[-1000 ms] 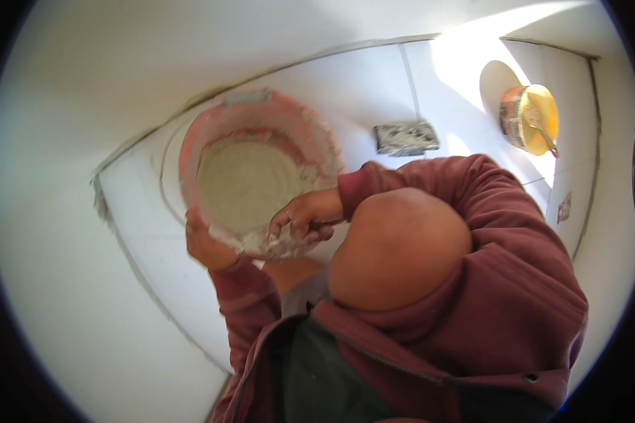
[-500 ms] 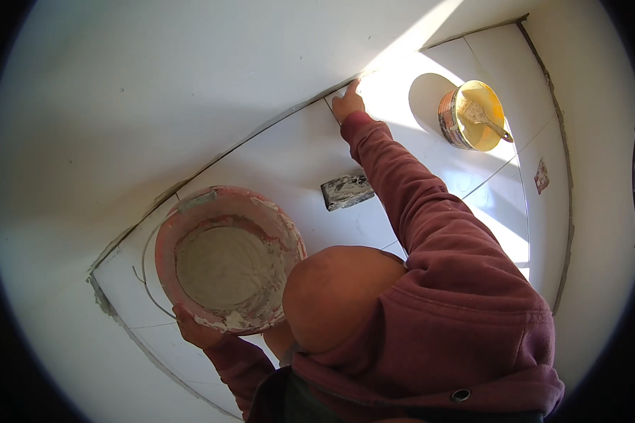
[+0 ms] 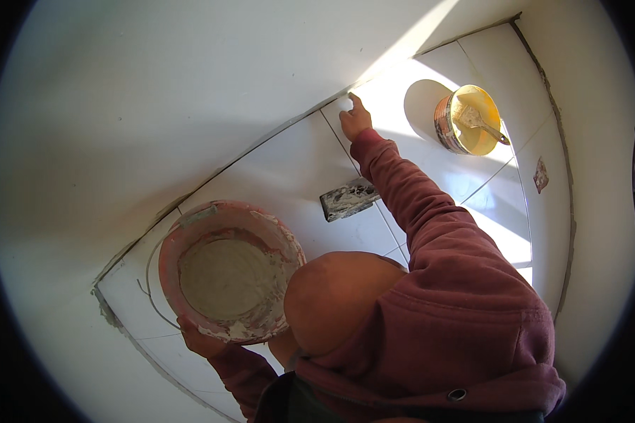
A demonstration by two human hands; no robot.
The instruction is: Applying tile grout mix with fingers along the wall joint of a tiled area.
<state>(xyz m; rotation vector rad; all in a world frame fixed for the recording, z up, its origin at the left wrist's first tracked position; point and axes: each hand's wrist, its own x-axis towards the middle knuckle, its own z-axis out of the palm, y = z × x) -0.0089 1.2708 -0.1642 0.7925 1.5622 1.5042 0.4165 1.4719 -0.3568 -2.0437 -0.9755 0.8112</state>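
My left hand [image 3: 202,341] grips the near-left lower edge of a worn pink bucket [image 3: 178,271]. Thick grey paste [image 3: 227,277] fills part of it, and smears coat its inner wall and rim. My right arm reaches far forward. Its hand [image 3: 357,118] holds nothing, with the index finger stretched toward the joint between wall and floor and the thumb apart. The fingertip is at or very near that joint; contact is hard to tell. Between the bucket and my right forearm lies a dark, paste-smeared flat tool [image 3: 347,200], partly hidden by the sleeve.
A yellow-lined tub [image 3: 479,144] with a paintbrush [image 3: 481,124] in it stands on the white floor tiles [image 3: 289,169] at the far right. Nearby lies a small reddish scrap [image 3: 540,175]. A white wall [image 3: 190,92] runs along the left; my bent knee [image 3: 342,299] is beside the bucket.
My right hand has drawn slightly back from the joint, and its index finger and thumb now show apart. The left hand stays on the bucket. The whole view has shifted a little.
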